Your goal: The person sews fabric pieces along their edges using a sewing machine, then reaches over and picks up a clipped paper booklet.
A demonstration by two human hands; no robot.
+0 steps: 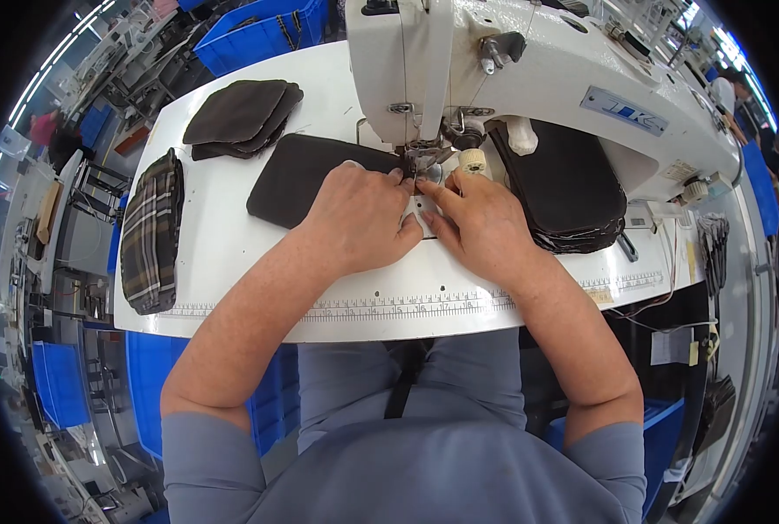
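A dark fabric piece (298, 179) lies flat on the white sewing table, its right end at the presser foot (422, 159) of the sewing machine (546, 65). My left hand (359, 214) rests on the right part of that piece, fingers bent toward the needle area. Just right of the foot is my right hand (481, 218), its thumb and fingertips drawn together near the needle plate. Whatever lies between those fingertips is too small to make out.
Dark pieces (241, 113) lie at the back left, a plaid stack (152, 236) at the left edge. A taller dark stack (568, 188) sits under the machine arm. Blue bins (258, 35) stand behind. A printed ruler (398, 307) runs along the front edge.
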